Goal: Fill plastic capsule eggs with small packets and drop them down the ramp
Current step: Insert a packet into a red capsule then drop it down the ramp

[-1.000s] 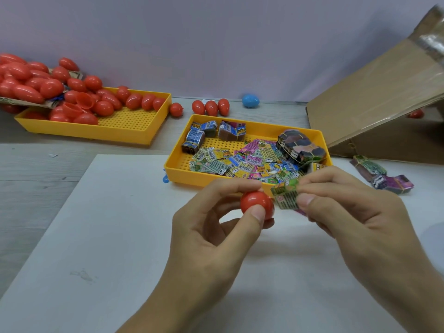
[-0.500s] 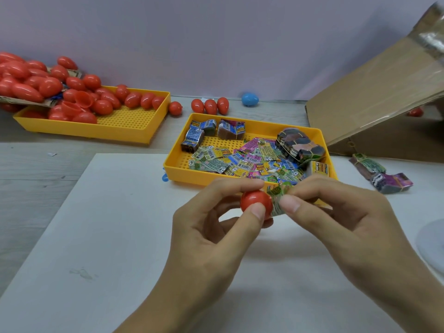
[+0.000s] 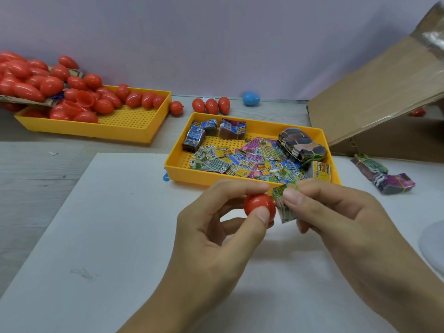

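The left hand (image 3: 213,227) pinches a small round red plastic capsule egg piece (image 3: 259,205) between thumb and forefinger. The right hand (image 3: 336,212) pinches a small green printed paper packet (image 3: 284,205), its edge touching the egg's side at 3 o'clock. Both hover over a flat white board (image 3: 108,236) lying on a pale grey wood-grain table (image 3: 28,169). At 12 o'clock from the hands sits a yellow perforated plastic tray (image 3: 192,175) of loose and bundled packets (many colours). At 10 o'clock a second yellow tray (image 3: 134,126) holds a heap of red eggs (image 3: 48,85). A slanted brown cardboard ramp (image 3: 374,97) rises at 2 o'clock. A plain lilac wall (image 3: 216,39) stands behind; one blue egg (image 3: 251,99) rests at its foot.
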The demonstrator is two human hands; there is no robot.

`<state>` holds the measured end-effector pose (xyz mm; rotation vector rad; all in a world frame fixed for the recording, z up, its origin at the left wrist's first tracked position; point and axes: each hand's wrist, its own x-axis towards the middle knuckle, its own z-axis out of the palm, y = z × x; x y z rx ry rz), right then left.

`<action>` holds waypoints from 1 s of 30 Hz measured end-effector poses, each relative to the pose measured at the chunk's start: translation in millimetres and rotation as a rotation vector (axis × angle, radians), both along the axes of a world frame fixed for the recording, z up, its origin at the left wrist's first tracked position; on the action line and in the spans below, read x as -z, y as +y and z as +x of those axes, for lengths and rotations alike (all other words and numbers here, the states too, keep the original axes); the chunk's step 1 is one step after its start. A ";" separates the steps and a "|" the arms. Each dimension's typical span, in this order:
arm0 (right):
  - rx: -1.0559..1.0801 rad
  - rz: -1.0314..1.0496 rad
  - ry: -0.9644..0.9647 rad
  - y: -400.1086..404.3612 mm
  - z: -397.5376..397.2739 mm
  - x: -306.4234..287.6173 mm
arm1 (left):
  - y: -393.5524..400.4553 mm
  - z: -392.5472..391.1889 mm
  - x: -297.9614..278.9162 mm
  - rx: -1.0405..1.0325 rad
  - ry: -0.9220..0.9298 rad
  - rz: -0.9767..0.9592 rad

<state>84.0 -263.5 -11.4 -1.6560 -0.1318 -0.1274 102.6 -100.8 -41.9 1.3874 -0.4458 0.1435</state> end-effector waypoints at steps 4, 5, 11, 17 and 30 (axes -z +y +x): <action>0.046 0.027 0.128 -6.4 3.7 4.4 | -0.7 -0.1 0.1 -0.002 0.002 0.006; 0.048 0.018 0.133 -6.9 4.2 4.2 | -1.0 -0.2 0.0 -0.003 0.003 0.003; 0.035 -0.011 0.120 -6.3 4.7 2.6 | -1.0 0.2 -0.1 -0.011 0.010 0.009; 0.049 0.009 0.075 -4.7 2.9 1.7 | -2.0 0.3 0.8 -0.017 0.004 0.030; 0.074 -0.053 0.038 -5.8 1.4 2.0 | -0.1 1.8 1.8 0.009 0.002 0.012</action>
